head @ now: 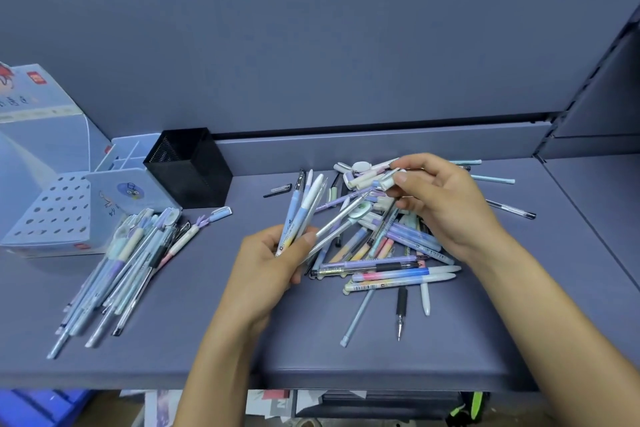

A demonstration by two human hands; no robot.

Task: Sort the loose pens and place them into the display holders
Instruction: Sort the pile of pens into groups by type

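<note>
Slate-blue all round: a matte counter [194, 340] with a plain back wall [311, 45] of the same shade rising from its back edge, and a slotted shelf upright [595, 73] at the right edge. Below the front edge there's a blue crate [41, 407] and some scattered papers [277, 406].

In the back-left corner stand the holders: a black mesh cup [194, 173], a white divided tray [124, 156] just beside it, and in front of that a pale holder with rows of round holes [52, 211]. A printed box [34, 97] sits behind them at the left edge.

Pens now! A sorted bundle [121, 263] lies lined up near the left edge, its far ends touching the holed holder and its near ends pointing toward the front-left corner. The loose pile [398, 246] sprawls criss-cross over the middle and right of the counter, a few strays reaching the right edge.

Both forearms come in from the front edge. The left hand [266, 267] hovers at the pile's left side, grip closed round a handful of pens [304, 204] that fan up and away toward the back edge. The right hand [446, 204] is arched over the far side of the pile, thumb and forefinger pinching a short pale piece [389, 180], pen or cap I cannot tell, with the other fingers curled above the heap.
</note>
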